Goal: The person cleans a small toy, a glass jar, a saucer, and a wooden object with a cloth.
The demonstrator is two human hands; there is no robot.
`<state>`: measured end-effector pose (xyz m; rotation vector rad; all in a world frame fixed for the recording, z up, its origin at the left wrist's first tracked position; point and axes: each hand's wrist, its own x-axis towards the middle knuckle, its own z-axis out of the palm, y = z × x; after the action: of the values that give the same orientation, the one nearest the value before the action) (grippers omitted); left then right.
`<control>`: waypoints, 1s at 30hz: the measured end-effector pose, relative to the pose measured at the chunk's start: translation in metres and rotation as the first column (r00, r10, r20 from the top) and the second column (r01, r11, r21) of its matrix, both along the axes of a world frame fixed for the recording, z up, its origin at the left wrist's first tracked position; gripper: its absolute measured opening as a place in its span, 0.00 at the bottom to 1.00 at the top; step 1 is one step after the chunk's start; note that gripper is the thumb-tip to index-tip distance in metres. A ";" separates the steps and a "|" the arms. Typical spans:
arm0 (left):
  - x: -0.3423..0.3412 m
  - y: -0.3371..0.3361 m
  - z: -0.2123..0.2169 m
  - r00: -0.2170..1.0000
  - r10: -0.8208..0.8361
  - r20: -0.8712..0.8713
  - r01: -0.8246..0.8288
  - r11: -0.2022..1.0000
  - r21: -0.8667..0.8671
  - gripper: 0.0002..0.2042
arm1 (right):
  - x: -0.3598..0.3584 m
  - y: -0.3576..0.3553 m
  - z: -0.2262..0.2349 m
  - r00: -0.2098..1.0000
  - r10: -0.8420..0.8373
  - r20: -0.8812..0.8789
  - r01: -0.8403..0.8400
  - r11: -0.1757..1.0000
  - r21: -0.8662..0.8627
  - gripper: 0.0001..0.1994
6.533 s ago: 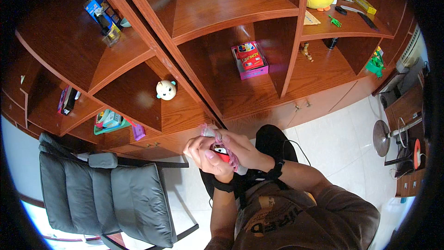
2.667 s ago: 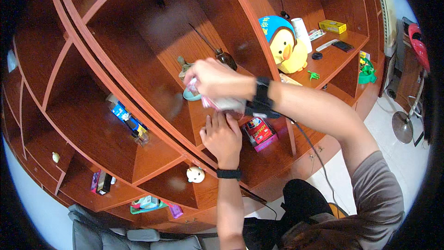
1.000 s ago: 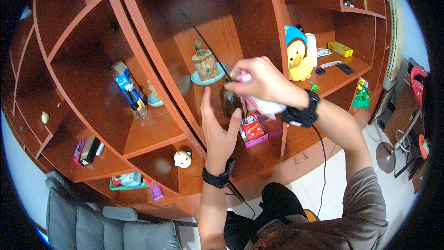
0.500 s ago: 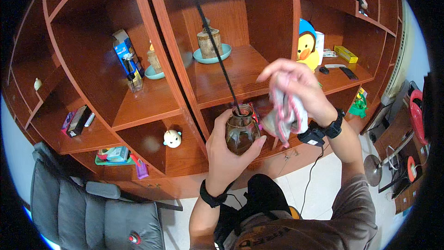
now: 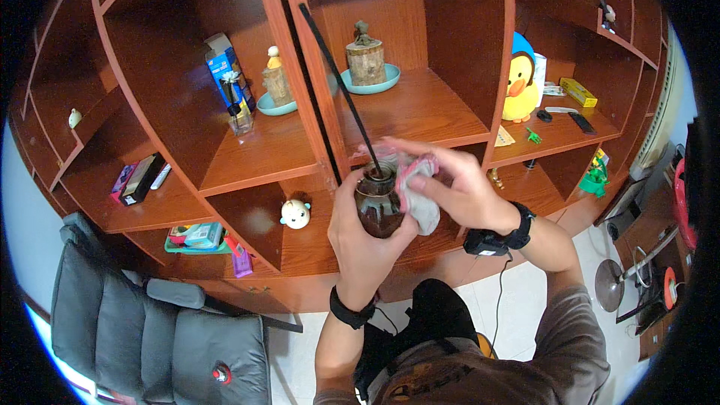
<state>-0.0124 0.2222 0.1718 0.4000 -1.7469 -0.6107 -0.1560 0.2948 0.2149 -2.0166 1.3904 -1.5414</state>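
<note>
Left hand (image 5: 364, 246) is wrapping fingers round a glassy brown bottle (image 5: 379, 212), right hand (image 5: 474, 199) pinching pink-edged white cloth (image 5: 421, 208), seemingly wiping, next stroke needing steady hold.

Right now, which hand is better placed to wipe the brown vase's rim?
Probably the right hand: it holds the cloth at the brown vase, which the left hand grasps.

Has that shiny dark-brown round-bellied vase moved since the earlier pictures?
Yes: the vase has come forward, off the reddish-brown wooden shelf, into the left hand.
</note>
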 end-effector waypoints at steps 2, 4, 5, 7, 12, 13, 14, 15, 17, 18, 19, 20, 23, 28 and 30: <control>0.009 -0.008 -0.001 0.997 0.027 -0.069 -0.025 1.000 0.019 0.32 | -0.003 -0.012 -0.005 0.994 -0.023 0.104 0.044 0.977 -0.209 0.20; 0.021 -0.015 0.004 0.980 0.096 -0.173 -0.097 0.995 -0.002 0.32 | -0.011 -0.014 -0.004 0.962 -0.049 0.268 0.132 0.944 -0.302 0.18; 0.028 -0.021 0.006 0.965 0.100 -0.243 -0.097 0.995 0.025 0.33 | -0.018 -0.015 -0.003 0.947 -0.094 0.306 0.207 0.909 -0.361 0.18; 0.050 -0.042 -0.003 0.885 0.327 -0.331 -0.327 0.943 0.056 0.32 | -0.034 -0.018 -0.007 0.882 -0.143 0.450 0.316 0.887 -0.338 0.17; 0.110 -0.089 -0.001 0.657 0.597 -0.460 -0.628 0.771 0.103 0.23 | -0.055 -0.037 -0.002 0.891 -0.236 0.387 0.413 0.775 -0.478 0.17; 0.117 -0.100 -0.001 0.623 0.592 -0.511 -0.633 0.766 0.116 0.23 | -0.064 -0.040 -0.005 0.896 -0.259 0.362 0.410 0.798 -0.443 0.18; 0.128 -0.113 -0.006 0.589 0.633 -0.503 -0.678 0.725 0.118 0.24 | -0.072 -0.045 -0.010 0.911 -0.286 0.296 0.391 0.824 -0.409 0.17; 0.139 -0.126 -0.012 0.565 0.652 -0.506 -0.689 0.710 0.146 0.26 | -0.083 -0.052 -0.017 0.920 -0.364 0.145 0.392 0.837 -0.383 0.16; 0.157 -0.152 -0.029 0.505 0.707 -0.495 -0.777 0.622 0.096 0.29 | -0.094 -0.055 -0.028 0.956 -0.282 0.075 0.286 0.957 -0.050 0.16; 0.160 -0.159 -0.039 0.476 0.737 -0.480 -0.801 0.589 0.111 0.30 | -0.099 -0.057 -0.032 0.900 -0.388 -0.200 0.372 0.921 -0.114 0.16; 0.167 -0.166 -0.051 0.489 0.743 -0.458 -0.778 0.609 0.157 0.31 | -0.085 -0.057 -0.028 0.870 -0.381 -0.314 0.320 0.919 -0.228 0.16; 0.172 -0.170 -0.065 0.463 0.772 -0.435 -0.798 0.577 0.175 0.32 | -0.083 -0.057 -0.028 0.867 -0.377 -0.326 0.321 0.923 -0.212 0.16; 0.198 -0.176 -0.115 0.407 0.828 -0.385 -0.843 0.503 0.191 0.33 | -0.075 -0.058 -0.034 0.841 -0.391 -0.374 0.329 0.918 -0.220 0.16; 0.247 -0.160 -0.195 0.240 0.958 -0.158 -0.947 0.266 0.177 0.34 | -0.083 -0.056 -0.041 0.779 -0.442 -0.444 0.360 0.896 -0.261 0.17; 0.269 -0.150 -0.224 0.233 0.966 -0.115 -0.945 0.253 0.207 0.34 | -0.087 -0.060 -0.045 0.776 -0.448 -0.444 0.358 0.892 -0.274 0.17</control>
<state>0.2567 0.0719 -0.0525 1.3166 -0.9070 0.2177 -0.2430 0.2351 0.1699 -2.4685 2.0720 -1.3766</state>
